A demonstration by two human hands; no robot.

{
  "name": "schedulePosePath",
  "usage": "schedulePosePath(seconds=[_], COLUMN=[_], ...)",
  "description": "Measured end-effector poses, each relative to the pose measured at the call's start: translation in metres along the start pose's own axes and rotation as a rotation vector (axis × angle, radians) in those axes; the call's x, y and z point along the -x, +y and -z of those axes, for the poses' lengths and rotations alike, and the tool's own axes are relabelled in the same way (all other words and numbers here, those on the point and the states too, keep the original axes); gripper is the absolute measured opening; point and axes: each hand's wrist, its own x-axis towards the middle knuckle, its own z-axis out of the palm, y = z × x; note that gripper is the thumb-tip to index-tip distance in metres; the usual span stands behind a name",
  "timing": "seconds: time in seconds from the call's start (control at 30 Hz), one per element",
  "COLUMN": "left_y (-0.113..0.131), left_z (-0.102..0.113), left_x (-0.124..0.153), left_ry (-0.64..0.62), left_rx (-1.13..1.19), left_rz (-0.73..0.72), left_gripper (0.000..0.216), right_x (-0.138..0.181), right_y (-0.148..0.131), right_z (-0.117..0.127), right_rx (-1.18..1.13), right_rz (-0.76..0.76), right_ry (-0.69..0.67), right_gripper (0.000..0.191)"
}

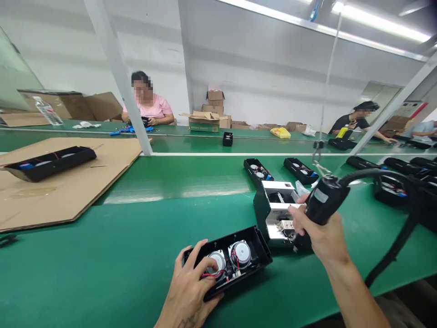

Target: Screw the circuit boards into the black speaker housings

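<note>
Near the front of the green bench lies an open black speaker housing [262, 248] with two round silver-backed speakers [241, 253] and red and black wires inside. My left hand [194, 278] grips its left end, fingers over the rim and onto the left speaker, thumb along the near side. To the right, my right hand [321, 232] is wrapped round a black electric screwdriver [326, 198] that hangs from a cord and points down. Its tip is close to a silver and black screw feeder [278, 209], beyond the housing; whether they touch I cannot tell.
Several more housings [300, 171] stand behind the feeder and along the right. At left a cardboard sheet [112, 168] bears another housing [51, 163]. A thick black cable [406, 232] loops down on the right. Co-workers [153, 107] sit across the conveyor, beyond white posts [119, 68].
</note>
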Motion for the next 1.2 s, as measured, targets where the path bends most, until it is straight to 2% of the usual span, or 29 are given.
schedulePosePath(seconds=[0.07,0.2,0.3,0.43,0.57,0.67,0.83,1.07,1.2], left_y=[0.002,0.003,0.003,0.008,0.013,0.014,0.012,0.011,0.012], left_z=[0.001,0.0,-0.001,-0.001,-0.002,-0.003,-0.004,-0.004,-0.004], left_x=[-0.001,-0.001,0.001,0.004,0.009,0.012,0.013,0.013,0.013], left_ry=[0.012,0.034,0.039,0.054,0.068,0.062,0.067,0.035,0.041], left_rx=[0.016,0.054,0.062,0.04,0.006,-0.016,0.008,0.016,0.013], left_rz=[-0.001,0.01,0.018,0.002,-0.016,-0.019,-0.023,-0.01,-0.007], left_gripper=[0.033,0.033,0.033,0.032,0.021,0.016,0.015,0.015,0.017], right_x=[0.01,0.027,0.033,0.042,0.059,0.075,0.089,0.088,0.091], right_y=[-0.003,0.0,0.003,-0.006,-0.028,-0.035,-0.024,-0.01,-0.01], right_z=[0.003,0.012,0.02,0.023,0.011,-0.007,-0.035,-0.042,-0.045], right_rx=[-0.036,-0.1,-0.216,-0.424,-0.534,-0.57,-0.537,-0.56,-0.543], right_rz=[-0.088,-0.174,-0.152,-0.087,-0.012,0.011,0.036,0.027,-0.057], right_ry=[-0.072,-0.096,-0.135,-0.119,-0.038,-0.075,-0.225,-0.242,-0.234], right_gripper=[0.036,0.038,0.038,0.025,0.013,0.01,0.004,0.004,0.006])
